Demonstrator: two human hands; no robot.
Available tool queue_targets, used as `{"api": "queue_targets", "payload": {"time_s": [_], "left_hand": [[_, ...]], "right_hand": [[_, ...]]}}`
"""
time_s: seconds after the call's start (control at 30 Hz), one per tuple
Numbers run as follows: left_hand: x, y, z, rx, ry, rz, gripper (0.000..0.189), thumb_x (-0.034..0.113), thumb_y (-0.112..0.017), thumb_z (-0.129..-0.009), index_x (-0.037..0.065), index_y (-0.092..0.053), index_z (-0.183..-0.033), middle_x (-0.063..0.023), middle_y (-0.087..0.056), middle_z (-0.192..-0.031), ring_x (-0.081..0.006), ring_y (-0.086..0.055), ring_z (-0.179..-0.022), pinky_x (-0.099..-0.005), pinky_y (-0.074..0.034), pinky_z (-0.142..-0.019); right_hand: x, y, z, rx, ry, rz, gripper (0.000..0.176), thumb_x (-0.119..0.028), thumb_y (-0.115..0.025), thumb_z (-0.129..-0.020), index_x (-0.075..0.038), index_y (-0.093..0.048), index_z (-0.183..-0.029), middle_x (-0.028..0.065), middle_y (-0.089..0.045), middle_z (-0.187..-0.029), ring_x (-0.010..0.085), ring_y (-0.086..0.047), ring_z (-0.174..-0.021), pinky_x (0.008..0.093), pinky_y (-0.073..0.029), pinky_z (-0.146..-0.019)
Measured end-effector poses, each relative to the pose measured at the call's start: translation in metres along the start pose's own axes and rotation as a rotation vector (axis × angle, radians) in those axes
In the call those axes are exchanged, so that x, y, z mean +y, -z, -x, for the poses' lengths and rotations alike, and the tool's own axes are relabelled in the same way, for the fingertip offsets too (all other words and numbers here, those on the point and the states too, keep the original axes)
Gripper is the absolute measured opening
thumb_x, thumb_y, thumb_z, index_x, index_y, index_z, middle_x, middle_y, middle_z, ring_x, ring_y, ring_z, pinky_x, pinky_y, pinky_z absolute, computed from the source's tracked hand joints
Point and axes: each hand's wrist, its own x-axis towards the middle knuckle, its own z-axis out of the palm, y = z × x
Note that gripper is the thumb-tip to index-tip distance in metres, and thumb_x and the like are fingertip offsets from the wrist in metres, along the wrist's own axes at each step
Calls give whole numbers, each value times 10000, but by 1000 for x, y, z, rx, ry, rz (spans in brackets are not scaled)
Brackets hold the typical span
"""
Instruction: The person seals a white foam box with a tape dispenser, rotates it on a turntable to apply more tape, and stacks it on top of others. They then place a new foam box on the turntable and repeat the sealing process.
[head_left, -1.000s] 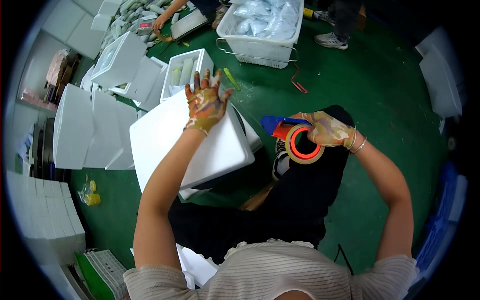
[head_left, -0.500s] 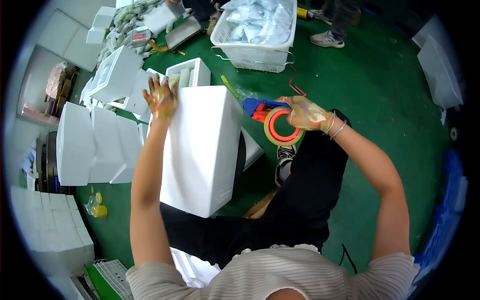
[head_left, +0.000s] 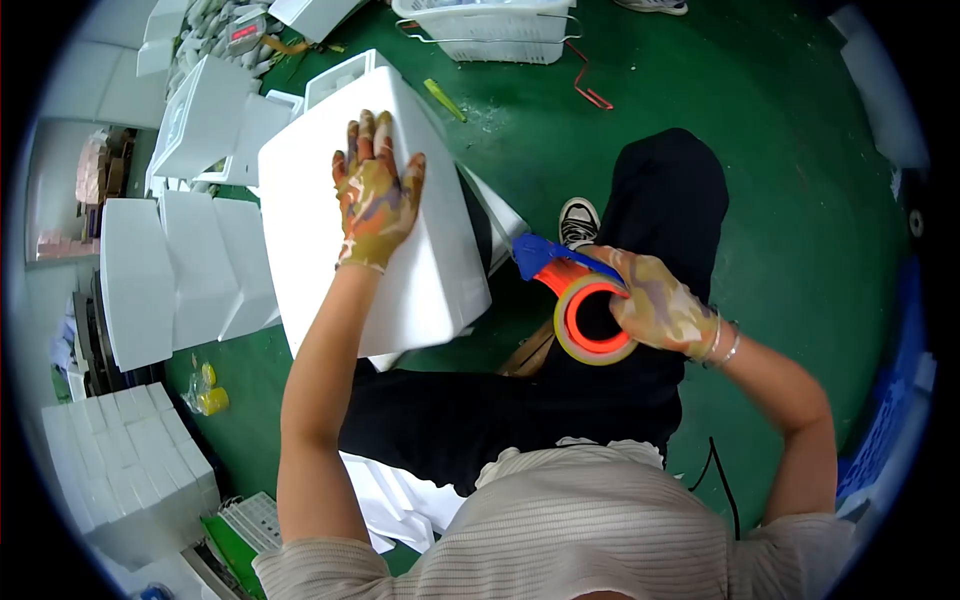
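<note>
My left hand [head_left: 378, 200], in a camouflage-patterned glove, lies flat with fingers apart on a white foam box [head_left: 430, 280]. The box is tilted in front of my legs. To the right, my right hand [head_left: 662, 302], gloved the same way, is closed around a tape dispenser [head_left: 550, 270] with a blue and orange-red body. Its roll of tape [head_left: 567, 330] faces up, with an orange-red hub. The blue end of the dispenser points at the box's lower right side. The fingertips of my right hand are partly hidden behind the dispenser.
White foam lids or panels [head_left: 185, 275] stand at the left, near stacked white blocks [head_left: 130, 455]. Other foam boxes [head_left: 205, 115] and a scale [head_left: 245, 35] are farther off. A white basket [head_left: 490, 38] and a red bent rod [head_left: 590, 88] lie ahead on the green floor.
My left hand has moved from the box's upper left edge onto its broad face. The box has turned and tilted. My right hand has brought the tape dispenser lower in view.
</note>
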Motion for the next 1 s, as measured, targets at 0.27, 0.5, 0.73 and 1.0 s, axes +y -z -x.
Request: {"api": "queue_targets", "payload": {"time_s": [0.27,0.5,0.73,1.0], "left_hand": [[0,-6,-7,-18,60,-122,558,393,-434,-946,93,-383,-1413,-193,-324,-1469,-339,-253,-1389,-475,-179,-1121],[0,-10,-10,-40,144,-130,562,455,-408,-954,154,-381,-1428,-181,-326,-1473,-325,-240,-1399,-477,-166,-1122],[1,-14,-12,-9,183,-107,538,444,-406,-954,160,-410,-1412,-183,-334,-1468,-340,-254,-1391,-488,-177,-1114],[-90,20,36,189,384,643,446,283,-467,-965,93,-433,-1366,-162,-428,-1409,-306,-398,-1306,-372,-300,-1091]], "right_hand": [[-7,-18,67,-58,37,165,602,53,-492,-704,9,-464,-1303,225,-574,-1146,357,-580,-1047,338,-461,-937],[-8,-68,80,-129,58,208,605,-63,-526,-724,-6,-422,-1318,217,-569,-1098,346,-605,-924,399,-506,-811],[63,-169,-24,-124,367,250,489,-130,-514,-852,-16,-413,-1317,117,-520,-1228,223,-534,-1093,308,-431,-963],[-29,-72,-7,-33,29,-1110,660,27,-697,-678,-26,-476,-1298,124,-530,-1058,266,-547,-992,354,-440,-877]]}}
